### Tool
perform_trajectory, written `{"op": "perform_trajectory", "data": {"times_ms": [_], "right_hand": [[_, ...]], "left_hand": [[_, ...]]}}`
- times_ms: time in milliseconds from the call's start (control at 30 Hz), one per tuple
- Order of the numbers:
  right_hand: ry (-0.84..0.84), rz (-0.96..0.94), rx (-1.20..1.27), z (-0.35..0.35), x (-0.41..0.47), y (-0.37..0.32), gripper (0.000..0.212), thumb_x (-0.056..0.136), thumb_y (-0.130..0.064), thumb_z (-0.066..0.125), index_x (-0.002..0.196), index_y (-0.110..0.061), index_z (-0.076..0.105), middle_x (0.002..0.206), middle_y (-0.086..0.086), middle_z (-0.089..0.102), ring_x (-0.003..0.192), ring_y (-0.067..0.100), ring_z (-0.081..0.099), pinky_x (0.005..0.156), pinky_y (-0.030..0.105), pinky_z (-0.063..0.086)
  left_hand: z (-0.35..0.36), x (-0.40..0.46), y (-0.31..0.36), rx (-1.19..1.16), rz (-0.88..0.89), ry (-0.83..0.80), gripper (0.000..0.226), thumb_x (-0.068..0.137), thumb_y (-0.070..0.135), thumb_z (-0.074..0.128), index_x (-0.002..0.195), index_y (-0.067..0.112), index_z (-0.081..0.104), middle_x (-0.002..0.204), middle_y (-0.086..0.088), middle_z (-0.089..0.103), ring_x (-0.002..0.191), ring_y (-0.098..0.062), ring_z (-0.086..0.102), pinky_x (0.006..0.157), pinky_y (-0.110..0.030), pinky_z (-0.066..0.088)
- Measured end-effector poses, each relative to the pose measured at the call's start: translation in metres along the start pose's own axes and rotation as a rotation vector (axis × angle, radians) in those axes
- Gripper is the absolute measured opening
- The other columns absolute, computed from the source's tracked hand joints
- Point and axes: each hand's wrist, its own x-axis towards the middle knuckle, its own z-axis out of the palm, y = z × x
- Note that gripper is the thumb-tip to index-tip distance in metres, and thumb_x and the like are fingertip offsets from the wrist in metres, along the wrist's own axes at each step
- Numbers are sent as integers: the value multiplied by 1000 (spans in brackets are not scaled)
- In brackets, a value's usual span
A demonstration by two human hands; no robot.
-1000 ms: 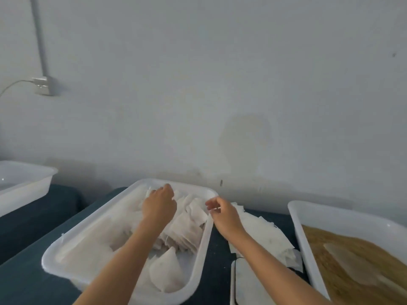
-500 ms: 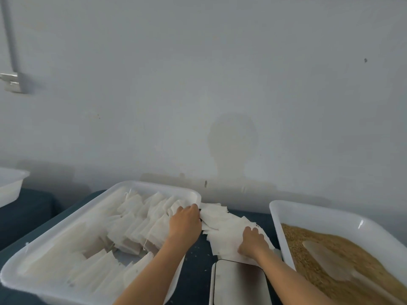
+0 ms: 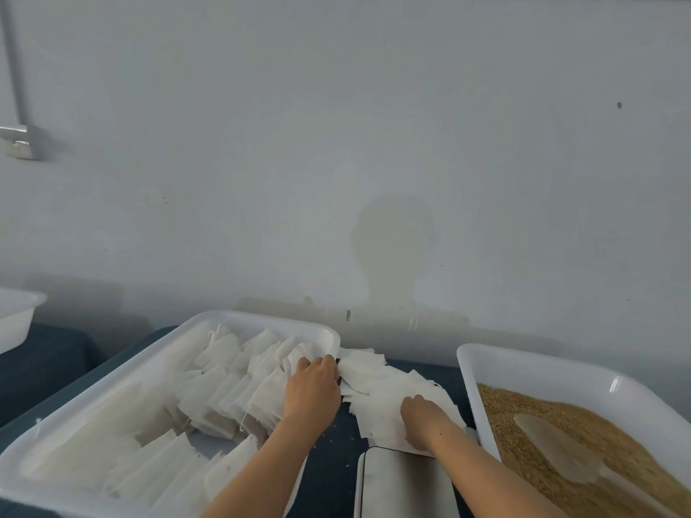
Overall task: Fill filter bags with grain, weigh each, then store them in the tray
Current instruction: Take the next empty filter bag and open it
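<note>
I can read no writing, brand or label anywhere: the trays, bags and scale all show plain surfaces from here.

My left hand [image 3: 312, 392] sits at about 6 o'clock in the view, over the right-hand rim of the big white tray [image 3: 112, 375], with its fingertips curled down at the edge of the loose pile of empty bags [image 3: 377, 394]. Whether it actually pinches a bag I cannot tell, since the fingers hide the contact. My right hand [image 3: 424, 418] lies at about 5 o'clock, knuckles up and fingers bent down onto the near part of that same pile; the fingertips are hidden under the hand, so I cannot say if it grips a sheet or only presses on it.

The filled bags [image 3: 228, 390] stand in leaning rows inside the tray, spreading from 6 toward 8 o'clock, a few with thin strings hanging out. The empty bags lie on the dark tabletop [image 3: 329, 472] between the tray and the grain bin [image 3: 523, 368] at 4 o'clock. In the brown grain [image 3: 531, 409] a pale scoop [image 3: 553, 446] lies half sunk. The grey scale [image 3: 404, 484] sits at the bottom edge, just below the pile, my right forearm crossing its corner. A second white tub [image 3: 15, 315] shows at 9 o'clock, and a wall socket [image 3: 17, 142] at 10 o'clock.
</note>
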Motion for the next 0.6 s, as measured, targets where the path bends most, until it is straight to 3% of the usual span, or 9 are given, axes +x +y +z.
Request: {"op": "perform_trajectory", "data": {"times_ms": [167,200,267,333,400,467,533,600], "right_hand": [[54,19,-75,-16,1,8,27,87,7,47,107,-4,59,120,15,58,112,28,55,90,29,42],[63,44,-19,-19,1,10,25,87,7,47,106,-3,59,116,15,59,112,29,55,85,29,42],[200,35,145,-29,-2,18,16,89,2,44,82,-6,55,94,11,60,102,27,60,72,29,39],[385,3,365,-44,-10,31,27,93,-8,45,66,-12,45,77,8,56,78,24,57,65,29,36],[517,-26,614,-62,-24,48,39,93,-15,50,59,-15,33,61,6,40,62,20,42,57,30,27],[558,-55,894,-78,-41,68,38,94,-15,53,60,-12,34,59,6,33,57,17,38,54,27,29],[501,-84,1260,-85,-59,89,28,95,-15,52,68,-6,48,65,7,45,63,17,50,53,25,45],[382,-116,1583,-84,-79,108,19,95,-15,50,82,-5,60,76,7,58,75,18,58,62,31,55]], "left_hand": [[0,-1,1,21,15,9,18,95,15,38,107,16,51,109,5,60,101,-15,45,70,-22,36],[0,-1,1,23,14,7,18,95,15,37,107,16,51,109,5,59,101,-15,45,70,-21,36],[-2,0,2,30,19,3,19,95,14,37,108,16,51,110,6,59,102,-14,46,71,-21,36],[-5,1,4,31,42,1,18,95,14,38,109,17,50,111,6,58,102,-14,46,72,-21,36],[-8,3,13,-11,92,-14,17,95,14,40,109,17,49,111,6,58,103,-13,46,73,-20,36],[-9,4,33,-155,125,-54,16,95,22,46,109,17,51,108,7,58,102,-12,48,77,-20,37],[-8,2,66,-507,54,-197,19,95,32,50,105,18,55,102,7,59,97,-11,53,82,-23,42],[-5,-4,105,-885,-23,-418,19,94,39,50,99,22,56,98,6,63,92,-11,58,80,-26,47]]}}
